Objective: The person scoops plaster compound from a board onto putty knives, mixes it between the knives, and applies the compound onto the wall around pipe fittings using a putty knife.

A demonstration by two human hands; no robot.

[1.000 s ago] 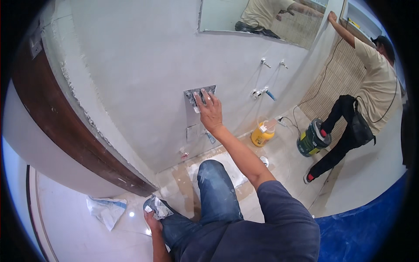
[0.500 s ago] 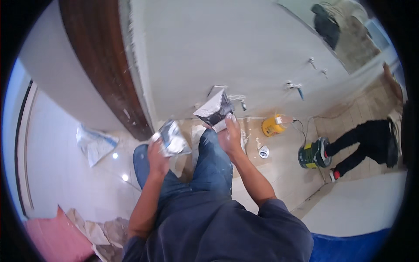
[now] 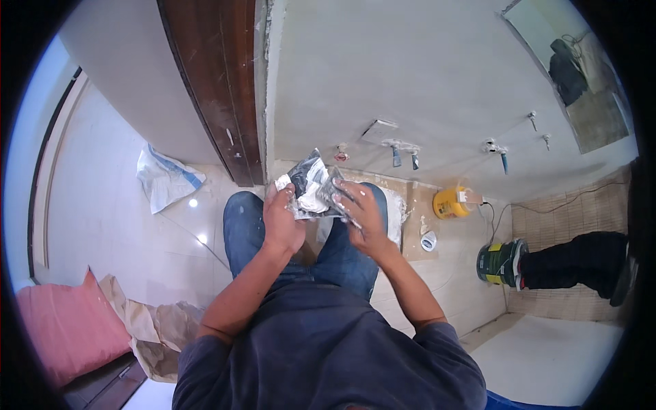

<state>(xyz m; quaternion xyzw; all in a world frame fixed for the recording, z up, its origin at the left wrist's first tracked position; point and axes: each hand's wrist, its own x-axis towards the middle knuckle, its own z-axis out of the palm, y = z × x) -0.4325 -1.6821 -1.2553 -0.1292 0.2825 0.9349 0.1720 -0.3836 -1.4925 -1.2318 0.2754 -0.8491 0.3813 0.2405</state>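
In front of my knees I hold two thin grey metal plates close together. My left hand (image 3: 283,219) is closed on the edge of one putty-smeared metal plate (image 3: 298,183). A thick lump of white putty (image 3: 314,191) lies between the plates. My right hand (image 3: 363,212) grips the other metal plate (image 3: 333,183), fingers spread over its back and flecked with white. This plate is tilted up against the putty. Its lower edge is partly hidden by my fingers.
Ahead is a pale wall (image 3: 383,61) with pipe fittings (image 3: 402,148), beside a brown door frame (image 3: 215,89). To the right are a yellow container (image 3: 449,203), a green bucket (image 3: 502,263) and a person's dark-trousered leg (image 3: 574,268). A white sack (image 3: 164,179) lies left.
The two plates were apart and are now brought together, with my right hand moved inward and lower. My view has shifted left. The other person's legs appear closer together.
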